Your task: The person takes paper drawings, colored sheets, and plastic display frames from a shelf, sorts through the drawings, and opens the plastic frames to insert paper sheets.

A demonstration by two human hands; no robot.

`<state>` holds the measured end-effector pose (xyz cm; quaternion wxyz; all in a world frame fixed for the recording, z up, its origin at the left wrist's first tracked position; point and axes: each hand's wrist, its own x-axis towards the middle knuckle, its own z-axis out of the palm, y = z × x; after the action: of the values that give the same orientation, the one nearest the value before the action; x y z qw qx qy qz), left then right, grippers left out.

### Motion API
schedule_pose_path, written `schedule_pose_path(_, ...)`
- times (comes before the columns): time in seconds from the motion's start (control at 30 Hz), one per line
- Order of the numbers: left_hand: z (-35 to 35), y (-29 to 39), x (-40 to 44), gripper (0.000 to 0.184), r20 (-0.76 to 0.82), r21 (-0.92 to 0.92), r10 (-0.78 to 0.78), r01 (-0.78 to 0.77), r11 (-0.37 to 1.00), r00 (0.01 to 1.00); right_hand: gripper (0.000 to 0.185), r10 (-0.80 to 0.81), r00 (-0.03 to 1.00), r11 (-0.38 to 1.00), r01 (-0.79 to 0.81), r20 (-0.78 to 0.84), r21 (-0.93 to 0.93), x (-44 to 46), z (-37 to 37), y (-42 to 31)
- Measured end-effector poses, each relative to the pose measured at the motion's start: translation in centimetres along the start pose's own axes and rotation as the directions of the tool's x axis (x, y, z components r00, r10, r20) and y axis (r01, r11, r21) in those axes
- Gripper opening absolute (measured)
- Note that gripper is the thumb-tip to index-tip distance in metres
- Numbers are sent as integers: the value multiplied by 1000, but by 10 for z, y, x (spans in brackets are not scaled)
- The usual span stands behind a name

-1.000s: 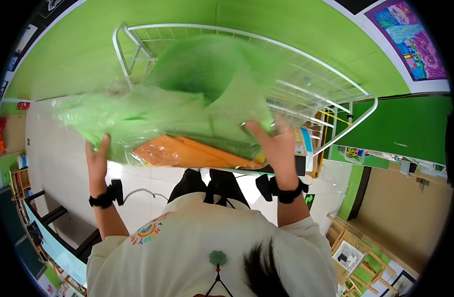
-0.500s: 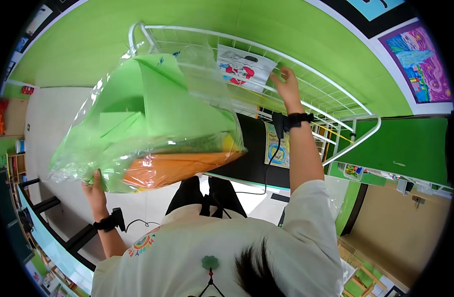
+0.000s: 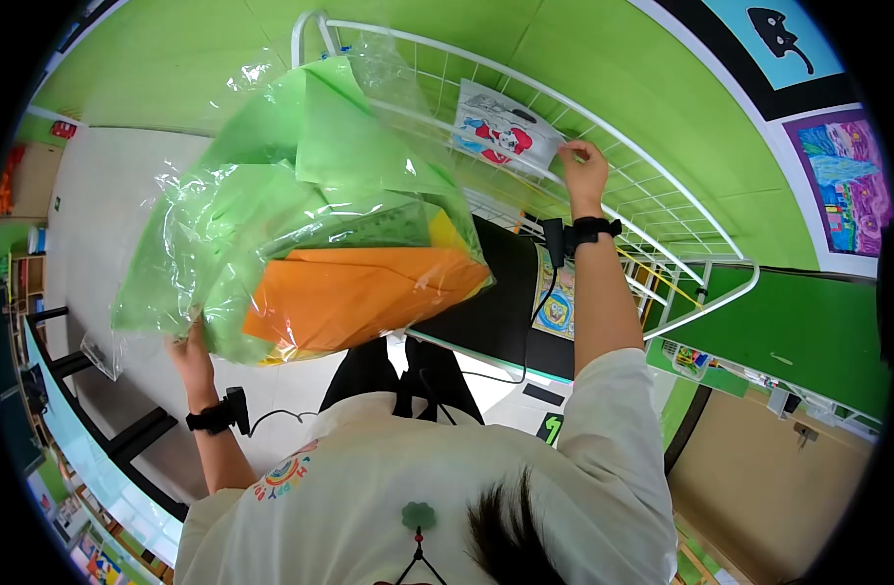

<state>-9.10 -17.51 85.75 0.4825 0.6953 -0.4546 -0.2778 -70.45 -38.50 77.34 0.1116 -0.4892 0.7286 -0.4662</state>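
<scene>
My left hand [image 3: 190,361] is closed on the lower left edge of a large clear plastic bag [image 3: 222,229]. Inside the bag show green sheets [image 3: 354,127] and an orange sheet [image 3: 359,292], with a bit of yellow at the right. The bag's upper part overlaps the left end of a white wire rack [image 3: 554,95]. My right hand [image 3: 585,180] reaches over the rack's front rail, its fingers curled together at the right edge of a white bag [image 3: 505,127]. That bag carries a red-haired cartoon picture and stands against the wires.
A black surface [image 3: 496,302] below the rack bears a colourful printed sheet [image 3: 556,297]. Black cables run from both wrist straps. At the right are a green board [image 3: 798,322] and a small basket [image 3: 686,359]. Framed pictures hang on the green wall.
My right hand's fingers have drawn together at the white bag's edge. The clear bag has shifted slightly upward and its sheets have bunched up. The view has shifted a little.
</scene>
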Motion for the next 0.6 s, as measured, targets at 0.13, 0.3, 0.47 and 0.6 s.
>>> schedule_pose_path(0.13,1,5,0,18,20,-12,-52,52,999,998,23,-14,998,992,7,55,125,3,1,-11)
schedule_pose_path(0.3,6,9,2,18,16,-29,-43,44,999,999,32,-91,974,994,103,209,-48,1,0,-17)
schedule_pose_path(0.47,7,8,0,14,-19,-34,-70,70,997,997,34,87,935,942,35,343,-333,8,-4,-6)
schedule_pose_path(0.6,1,-15,-1,14,-35,-37,-96,95,995,995,32,59,961,943,36,272,-331,8,5,19)
